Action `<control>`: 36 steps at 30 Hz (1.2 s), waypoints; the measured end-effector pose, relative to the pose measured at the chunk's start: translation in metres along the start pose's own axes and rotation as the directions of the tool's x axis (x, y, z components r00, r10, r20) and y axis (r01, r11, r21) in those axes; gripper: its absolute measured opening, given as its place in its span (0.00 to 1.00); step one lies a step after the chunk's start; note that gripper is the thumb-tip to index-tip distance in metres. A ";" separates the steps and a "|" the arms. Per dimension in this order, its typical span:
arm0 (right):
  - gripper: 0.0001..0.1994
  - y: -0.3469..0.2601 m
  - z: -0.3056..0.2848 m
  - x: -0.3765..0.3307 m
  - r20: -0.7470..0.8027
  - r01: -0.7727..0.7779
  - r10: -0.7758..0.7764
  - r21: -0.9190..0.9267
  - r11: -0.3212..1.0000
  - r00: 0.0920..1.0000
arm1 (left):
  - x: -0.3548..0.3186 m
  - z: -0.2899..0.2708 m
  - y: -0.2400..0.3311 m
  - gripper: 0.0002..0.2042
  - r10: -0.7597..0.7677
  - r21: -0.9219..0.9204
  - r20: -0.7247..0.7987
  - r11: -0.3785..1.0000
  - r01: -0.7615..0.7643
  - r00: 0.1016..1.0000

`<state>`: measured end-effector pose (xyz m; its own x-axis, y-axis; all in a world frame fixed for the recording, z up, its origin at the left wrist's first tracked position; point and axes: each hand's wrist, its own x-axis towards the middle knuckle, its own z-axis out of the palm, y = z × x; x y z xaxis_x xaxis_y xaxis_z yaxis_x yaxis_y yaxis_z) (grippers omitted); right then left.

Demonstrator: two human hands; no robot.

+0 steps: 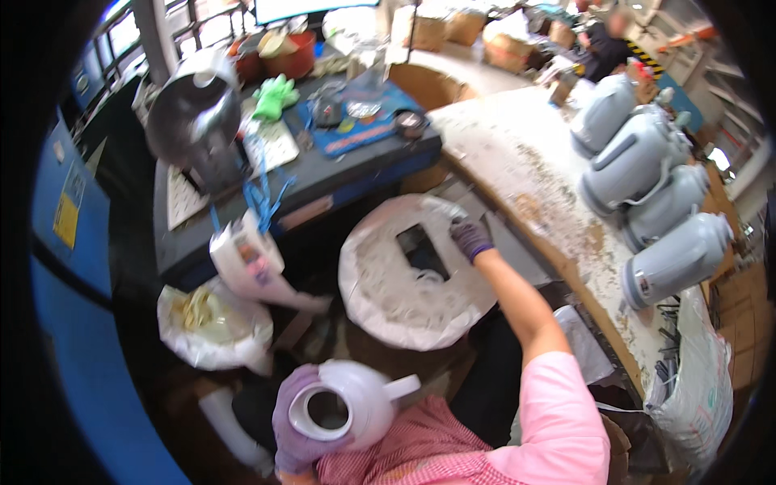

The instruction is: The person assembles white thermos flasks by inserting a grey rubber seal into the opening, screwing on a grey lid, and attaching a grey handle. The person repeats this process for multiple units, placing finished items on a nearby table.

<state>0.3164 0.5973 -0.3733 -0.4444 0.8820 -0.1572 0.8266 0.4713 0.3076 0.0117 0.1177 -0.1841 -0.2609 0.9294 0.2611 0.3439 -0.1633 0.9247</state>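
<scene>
At the lower edge, my left hand (295, 412) in a pale purple glove is closed round a white plastic jug body (368, 396). Its round mouth faces up, and its handle points right. My right arm reaches forward, and my right hand (472, 238) in a darker purple glove is at the far right rim of a round, white-lined tub (364, 303). The fingers look curled; whatever they hold, if anything, is too small to make out. A dark rectangular thing (422, 250) and some pale ring-shaped pieces (428, 280) lie in the middle of the tub.
Several grey jugs (677, 263) stand on the worn white table (533, 162) at right. A dark bench (303, 190) at far left carries a black bowl-shaped machine part (192, 121) and green gloves (275, 98). A lined bin (214, 327) stands below. Another person (606, 50) is far back.
</scene>
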 end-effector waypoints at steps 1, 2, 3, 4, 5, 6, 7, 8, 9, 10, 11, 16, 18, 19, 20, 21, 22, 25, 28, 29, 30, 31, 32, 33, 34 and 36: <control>0.13 -0.012 -0.026 -0.005 -0.122 0.050 -0.025 0.204 0.978 0.992 | -0.006 -0.002 0.000 0.42 -0.026 0.025 -0.025 0.999 0.027 0.999; 0.14 -0.016 -0.057 -0.020 -0.239 0.114 -0.020 0.387 0.915 0.971 | -0.002 0.000 0.002 0.42 0.003 0.048 -0.016 0.999 -0.002 1.000; 0.15 -0.004 -0.062 -0.025 -0.193 0.095 0.002 0.494 0.864 0.981 | 0.003 0.005 0.003 0.42 0.029 0.059 0.011 0.998 -0.030 1.000; 0.16 0.010 -0.068 -0.032 -0.146 0.072 0.019 0.595 0.800 0.989 | 0.008 0.011 0.005 0.42 0.054 0.067 0.037 0.996 -0.056 0.998; 0.16 0.016 -0.073 -0.034 -0.062 0.031 0.007 0.589 0.808 0.998 | 0.008 0.013 0.008 0.42 0.063 0.097 0.061 0.993 -0.069 0.996; 0.17 0.023 -0.076 -0.043 -0.117 0.026 0.057 0.609 0.793 0.991 | 0.007 0.016 0.010 0.42 0.073 0.126 0.082 0.989 -0.083 0.994; 0.18 0.031 -0.080 -0.054 -0.172 0.025 0.107 0.627 0.779 0.979 | 0.007 0.019 0.012 0.42 0.083 0.153 0.103 0.983 -0.098 0.991; 0.18 0.034 -0.094 -0.062 -0.237 0.040 0.148 0.640 0.767 0.960 | 0.007 0.022 0.012 0.42 0.129 0.150 0.127 0.978 -0.148 0.983; 0.19 0.030 -0.100 -0.074 -0.305 0.139 0.174 0.777 0.614 0.936 | 0.007 0.026 0.010 0.42 0.169 0.151 0.154 0.970 -0.193 0.973; 0.18 0.003 -0.127 -0.096 -0.276 0.192 0.116 0.861 0.472 0.954 | 0.006 0.027 0.010 0.42 0.196 0.165 0.171 0.961 -0.224 0.966; 0.18 -0.027 -0.161 -0.126 -0.256 0.224 0.056 0.919 0.326 0.965 | 0.006 0.028 0.017 0.40 0.221 0.209 0.169 0.944 -0.254 0.960; 0.14 -0.125 -0.225 -0.277 -0.301 0.525 -0.629 0.827 0.202 0.716 | 0.022 0.047 0.035 0.36 0.312 0.293 0.410 0.845 -0.447 0.857; 0.18 -0.113 -0.222 -0.294 -0.621 0.695 -0.552 0.712 -0.099 0.556 | 0.012 0.036 0.042 0.36 0.306 0.231 0.317 0.893 -0.386 0.898; 0.21 -0.108 -0.222 -0.299 -0.678 0.736 -0.556 0.657 -0.165 0.481 | 0.012 0.033 0.041 0.37 0.308 0.197 0.238 0.913 -0.356 0.921; 0.15 -0.117 -0.239 -0.310 -0.761 0.808 -0.457 0.573 -0.139 0.461 | 0.004 0.030 0.040 0.38 0.322 0.228 0.206 0.903 -0.365 0.924; 0.12 -0.119 -0.237 -0.312 -0.769 0.845 -0.484 0.524 -0.105 0.417 | -0.003 0.034 0.039 0.38 0.350 0.225 0.174 0.896 -0.383 0.921; 0.09 -0.112 -0.237 -0.312 -0.774 0.879 -0.511 0.472 -0.074 0.373 | -0.005 0.041 0.041 0.37 0.377 0.224 0.141 0.889 -0.400 0.915; 0.15 -0.093 -0.231 -0.308 -0.710 0.805 -0.527 0.588 -0.077 0.468 | -0.010 0.038 0.044 0.39 0.234 0.337 0.079 0.908 -0.247 0.969; 0.16 -0.109 -0.259 -0.328 -0.670 0.745 -0.420 0.666 0.024 0.612 | -0.020 0.045 0.036 0.41 0.212 0.282 -0.105 0.943 -0.176 0.972; 0.19 -0.115 -0.257 -0.330 -0.669 0.724 -0.419 0.689 -0.040 0.614 | -0.021 0.047 0.041 0.41 0.262 0.343 -0.099 0.914 -0.214 0.960; 0.19 -0.120 -0.258 -0.334 -0.603 0.669 -0.456 0.743 -0.020 0.655 | -0.022 0.054 0.038 0.41 0.316 0.405 -0.146 0.884 -0.235 0.938; 0.19 -0.132 -0.260 -0.335 -0.624 0.665 -0.471 0.740 -0.099 0.623 | -0.023 0.051 0.039 0.40 0.340 0.464 -0.140 0.852 -0.241 0.930; 0.19 -0.143 -0.263 -0.336 -0.643 0.659 -0.480 0.734 -0.165 0.597 | -0.022 0.053 0.039 0.40 0.370 0.512 -0.130 0.820 -0.257 0.920; 0.15 -0.153 -0.264 -0.332 -0.697 0.767 -0.475 0.638 -0.068 0.537 | -0.023 0.056 0.040 0.39 0.379 0.512 -0.163 0.822 -0.251 0.911; 0.13 -0.155 -0.263 -0.328 -0.671 0.786 -0.530 0.618 -0.013 0.519 | -0.024 0.057 0.042 0.39 0.391 0.532 -0.155 0.807 -0.257 0.907; 0.10 -0.160 -0.264 -0.320 -0.601 0.828 -0.645 0.553 0.090 0.472 | -0.024 0.058 0.044 0.38 0.416 0.575 -0.156 0.775 -0.260 0.896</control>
<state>0.2354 0.2375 -0.1246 -0.9504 0.1078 0.2917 -0.1027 0.7765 -0.6217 0.0855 0.1071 -0.1659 -0.2313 0.7127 0.6622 0.8535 -0.1780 0.4898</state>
